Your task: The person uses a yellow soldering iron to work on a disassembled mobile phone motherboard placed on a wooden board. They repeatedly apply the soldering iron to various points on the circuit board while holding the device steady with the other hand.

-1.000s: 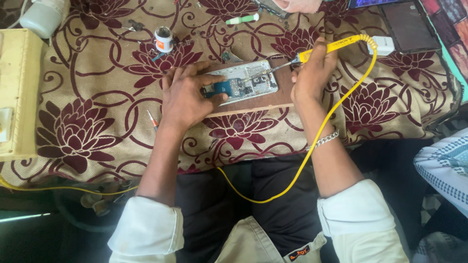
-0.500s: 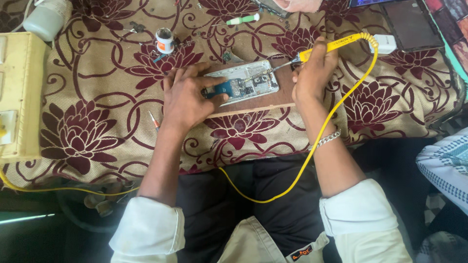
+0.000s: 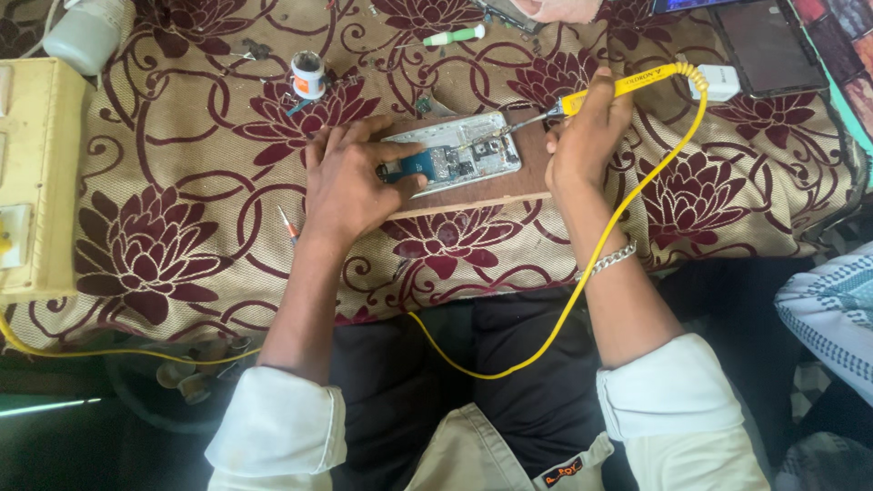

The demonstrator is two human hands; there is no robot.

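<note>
The left hand (image 3: 350, 186) lies flat on the opened phone (image 3: 455, 155), pinning it to a wooden board (image 3: 482, 191) on the cloth-covered counter (image 3: 145, 227); its fingers hide the phone's near end. The right hand's (image 3: 582, 145) grip clenches a yellow soldering iron (image 3: 618, 86), tip on the phone's innards, contact too small to judge.

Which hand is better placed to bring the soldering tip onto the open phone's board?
Right. The right hand already holds the yellow soldering iron, tip over the opened phone. The left hand is pressing the phone down.
</note>
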